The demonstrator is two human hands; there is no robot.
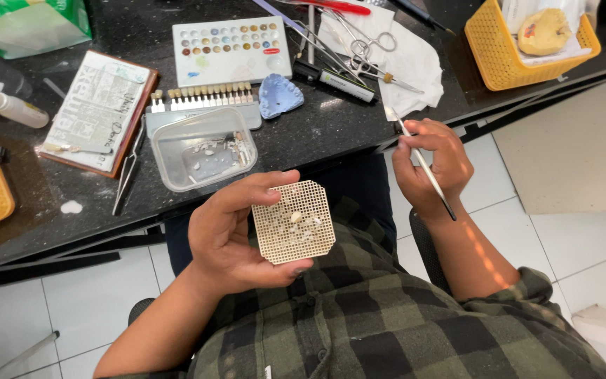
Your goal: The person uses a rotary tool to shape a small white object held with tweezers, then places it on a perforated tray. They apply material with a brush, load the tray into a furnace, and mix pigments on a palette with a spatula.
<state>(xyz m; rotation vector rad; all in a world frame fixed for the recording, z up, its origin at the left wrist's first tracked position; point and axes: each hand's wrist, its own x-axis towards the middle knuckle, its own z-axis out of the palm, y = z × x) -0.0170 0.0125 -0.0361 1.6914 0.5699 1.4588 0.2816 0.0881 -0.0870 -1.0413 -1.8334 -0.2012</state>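
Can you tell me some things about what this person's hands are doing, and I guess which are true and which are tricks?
1. The left hand holds a small honeycomb tray. True.
2. The honeycomb tray has nothing on it. False: a few small pale pieces sit on it.
3. The right hand holds a thin brush. True.
4. The brush tip touches the honeycomb tray. False: the brush is held apart from it, off to the right.
5. A clear plastic tub sits on the dark counter. True.
6. The yellow basket sits on the floor. False: it stands on the counter.
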